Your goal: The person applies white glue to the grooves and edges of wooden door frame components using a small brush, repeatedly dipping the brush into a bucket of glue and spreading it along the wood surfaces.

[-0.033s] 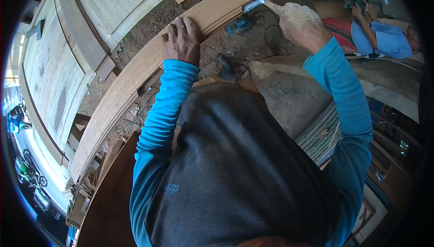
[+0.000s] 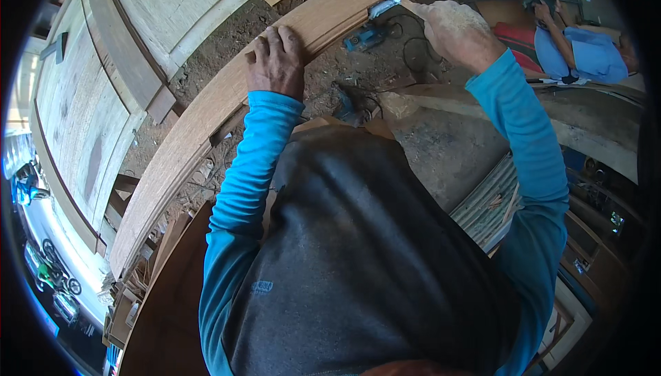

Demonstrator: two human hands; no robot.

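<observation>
A long wooden board point(image 2: 200, 104), grooved along its near edge, crosses in front of me from lower left to upper right. My left hand point(image 2: 277, 63) lies across it with bent fingers hooked at the far edge, gripping it. Farther right, my right hand point(image 2: 456, 32) is closed, with its index finger reaching toward the board's moulded edge. At that fingertip a crumpled-looking, shiny bluish-white piece point(image 2: 384, 7) sits against the edge; its kind cannot be made out. The right hand's other fingers are tucked under and hidden.
Panelled wooden doors point(image 2: 76, 100) lean at left. Blue power tools point(image 2: 363, 38) with black cords lie on the dirt floor below the board. Another person in a blue shirt point(image 2: 592, 56) holds a dark tool at upper right. A thick timber point(image 2: 523, 118) lies at right.
My right hand and sleeve have shifted very slightly, and the other person's hands and tool have moved a little. My left hand stays in place.
</observation>
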